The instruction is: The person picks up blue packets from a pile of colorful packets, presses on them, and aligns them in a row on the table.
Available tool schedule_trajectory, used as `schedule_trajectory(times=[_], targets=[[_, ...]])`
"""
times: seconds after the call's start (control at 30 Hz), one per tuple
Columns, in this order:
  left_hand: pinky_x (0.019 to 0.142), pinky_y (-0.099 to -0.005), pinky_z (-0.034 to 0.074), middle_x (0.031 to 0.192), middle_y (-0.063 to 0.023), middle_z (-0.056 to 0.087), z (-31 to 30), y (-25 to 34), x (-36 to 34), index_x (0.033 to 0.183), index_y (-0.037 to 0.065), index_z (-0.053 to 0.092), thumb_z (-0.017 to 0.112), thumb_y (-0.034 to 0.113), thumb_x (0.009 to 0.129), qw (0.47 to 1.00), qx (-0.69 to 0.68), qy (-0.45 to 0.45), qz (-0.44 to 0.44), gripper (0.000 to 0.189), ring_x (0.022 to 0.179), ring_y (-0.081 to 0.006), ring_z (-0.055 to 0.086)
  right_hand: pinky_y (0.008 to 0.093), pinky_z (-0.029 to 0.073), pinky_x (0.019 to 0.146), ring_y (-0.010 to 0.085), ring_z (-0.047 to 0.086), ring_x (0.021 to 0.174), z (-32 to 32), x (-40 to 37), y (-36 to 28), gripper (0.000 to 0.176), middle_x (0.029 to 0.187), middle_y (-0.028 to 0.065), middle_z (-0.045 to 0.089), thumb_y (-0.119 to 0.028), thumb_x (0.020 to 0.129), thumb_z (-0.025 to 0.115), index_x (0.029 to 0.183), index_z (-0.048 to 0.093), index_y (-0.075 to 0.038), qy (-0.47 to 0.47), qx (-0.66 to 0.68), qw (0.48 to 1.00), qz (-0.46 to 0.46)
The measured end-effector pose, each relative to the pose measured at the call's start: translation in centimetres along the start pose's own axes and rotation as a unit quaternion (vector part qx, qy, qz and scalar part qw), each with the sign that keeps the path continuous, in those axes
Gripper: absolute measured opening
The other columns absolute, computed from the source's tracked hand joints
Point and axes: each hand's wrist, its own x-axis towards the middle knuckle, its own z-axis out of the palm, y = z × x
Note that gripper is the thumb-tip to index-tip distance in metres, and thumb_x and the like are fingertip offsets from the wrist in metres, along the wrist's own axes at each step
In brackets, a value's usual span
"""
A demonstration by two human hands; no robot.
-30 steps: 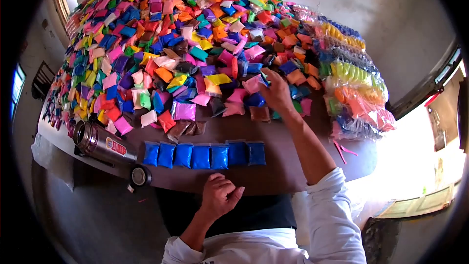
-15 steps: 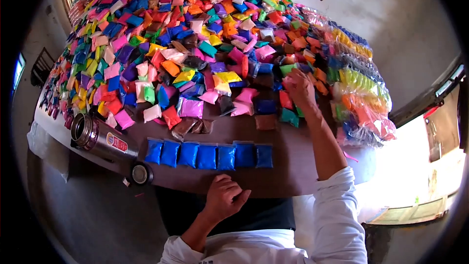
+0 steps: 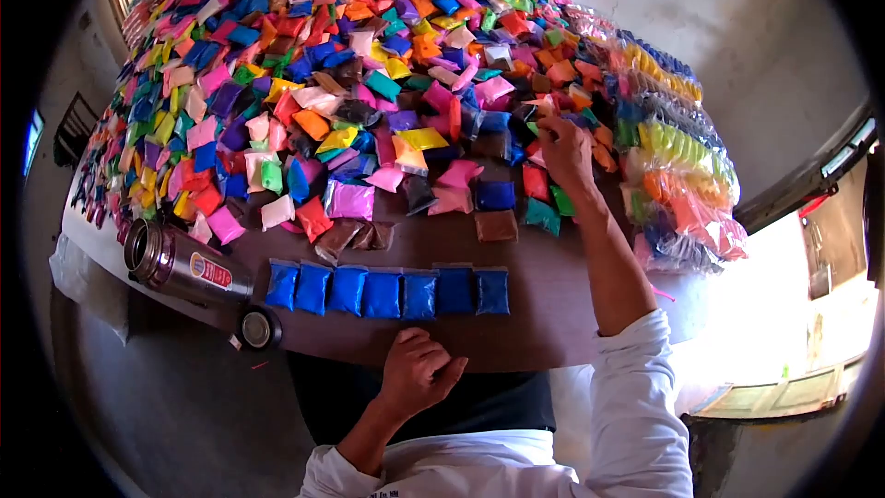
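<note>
A huge heap of small coloured packets (image 3: pixel 369 65) covers most of the brown table (image 3: pixel 544 304). My right hand (image 3: pixel 564 152) reaches into the heap's near right edge, its fingers on the packets there; whether it grips one I cannot tell. A dark blue packet (image 3: pixel 495 195) and a brown packet (image 3: pixel 496 225) lie just left of it. In front of me several blue packets (image 3: pixel 387 291) lie in a neat row. My left hand (image 3: pixel 419 371) rests as a loose fist at the table's near edge, holding nothing.
A steel flask (image 3: pixel 180 267) lies on its side at the table's left front, its cap (image 3: pixel 256 329) beside it. Clear bags of sorted packets (image 3: pixel 682 157) are stacked along the right side. A bright doorway lies to the right.
My right hand moved to the right along the heap's edge, from the pink and blue packets to the orange and green ones. The left hand stayed put.
</note>
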Motion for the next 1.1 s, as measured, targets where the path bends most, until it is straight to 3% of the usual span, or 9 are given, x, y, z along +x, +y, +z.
schedule_trajectory(times=[0.07, 0.17, 0.33, 0.43, 0.53, 0.77, 0.83, 1.0, 1.1], targets=[[0.08, -0.0375, 0.045, 0.064, -0.007, 0.064, 0.1, -0.1, 0.0, 0.061, 0.007, 0.061, 0.071, 0.019, 0.081, 1.0, -0.001, 0.008, 0.006, 0.025, 0.065, -0.0221, 0.061, 0.034, 0.052, 0.069, 0.0272, 0.068, 0.077, -0.9, -0.6, -1.8, 0.018, 0.081, 0.0149, 0.069, -0.015, 0.082, 0.066, 0.093, 0.069, -0.001, -0.075, 0.099, 0.992, 0.027], [0.077, -0.0405, 0.047, 0.057, -0.0063, 0.058, 0.4, -0.2, 0.1, 0.058, 0.007, 0.057, 0.069, 0.02, 0.082, 0.999, -0.019, 0.037, 0.017, 0.031, 0.056, -0.0251, 0.056, 0.0385, 0.052, 0.065, 0.0311, 0.067, 0.077, -1.1, -2.1, -2.3, 0.023, 0.084, 0.0175, 0.068, -0.021, 0.079, 0.069, 0.09, 0.069, -0.001, -0.154, 0.05, 0.987, 0.025], [0.077, -0.0409, 0.047, 0.057, -0.006, 0.057, 0.5, -0.3, 0.0, 0.058, 0.006, 0.057, 0.068, 0.021, 0.083, 0.999, -0.01, 0.036, 0.023, 0.031, 0.056, -0.0246, 0.056, 0.0428, 0.051, 0.081, 0.0346, 0.063, 0.095, -2.0, -4.2, -4.0, 0.024, 0.101, 0.0175, 0.066, -0.017, 0.082, 0.066, 0.102, 0.067, -0.003, -0.266, -0.018, 0.963, 0.037], [0.077, -0.041, 0.046, 0.058, -0.0058, 0.058, 0.7, -0.4, -0.1, 0.058, 0.006, 0.057, 0.068, 0.02, 0.083, 0.999, -0.005, 0.036, 0.028, 0.031, 0.057, -0.0246, 0.056, 0.0427, 0.051, 0.084, 0.0359, 0.062, 0.099, -0.1, -5.1, -2.4, 0.022, 0.106, 0.0173, 0.066, -0.01, 0.085, 0.059, 0.104, 0.066, -0.001, -0.151, 0.019, 0.988, -0.038], [0.078, -0.041, 0.047, 0.059, -0.0057, 0.059, 0.5, -0.3, 0.0, 0.058, 0.006, 0.057, 0.068, 0.02, 0.083, 0.999, -0.002, 0.039, 0.026, 0.031, 0.058, -0.0245, 0.057, 0.0401, 0.049, 0.09, 0.0349, 0.06, 0.105, 0.7, -4.5, -2.5, 0.025, 0.113, 0.0164, 0.064, -0.009, 0.088, 0.054, 0.11, 0.064, -0.002, -0.126, -0.001, 0.992, -0.032], [0.08, -0.0372, 0.047, 0.064, -0.0066, 0.063, 0.1, 0.0, 0.0, 0.062, 0.007, 0.061, 0.072, 0.018, 0.079, 1.0, -0.001, 0.021, 0.011, 0.023, 0.065, -0.0228, 0.062, 0.0396, 0.04, 0.102, 0.0323, 0.051, 0.122, 2.8, -1.4, -0.5, 0.038, 0.128, 0.0174, 0.057, -0.013, 0.088, 0.056, 0.125, 0.057, -0.005, -0.154, -0.05, 0.986, 0.046], [0.079, -0.0384, 0.047, 0.062, -0.0059, 0.063, 0.2, 0.0, 0.1, 0.061, 0.008, 0.06, 0.073, 0.015, 0.077, 0.999, -0.004, 0.032, 0.01, 0.022, 0.063, -0.0226, 0.061, 0.0398, 0.038, 0.104, 0.0319, 0.049, 0.124, 2.4, -0.5, -0.9, 0.044, 0.131, 0.0172, 0.055, -0.016, 0.087, 0.058, 0.129, 0.055, -0.006, -0.215, -0.073, 0.972, 0.056], [0.082, -0.0367, 0.047, 0.064, -0.0053, 0.063, 0.2, 0.1, -0.1, 0.063, 0.009, 0.061, 0.074, 0.017, 0.077, 1.0, 0.003, 0.024, 0.002, 0.021, 0.065, -0.0215, 0.061, 0.0447, 0.046, 0.093, 0.0355, 0.058, 0.11, 2.6, 1.2, -0.8, 0.045, 0.121, 0.0153, 0.062, -0.019, 0.084, 0.058, 0.127, 0.057, -0.009, -0.257, -0.133, 0.956, 0.056], [0.083, -0.0368, 0.047, 0.064, -0.0049, 0.062, 0.2, 0.0, -0.2, 0.063, 0.01, 0.061, 0.075, 0.016, 0.077, 1.0, 0.006, 0.023, 0.002, 0.02, 0.065, -0.0212, 0.061, 0.0432, 0.049, 0.089, 0.0346, 0.062, 0.103, 3.2, 1.2, 1.9, 0.041, 0.112, 0.0162, 0.066, -0.02, 0.082, 0.059, 0.121, 0.062, -0.007, -0.209, 0.018, 0.971, 0.114]])
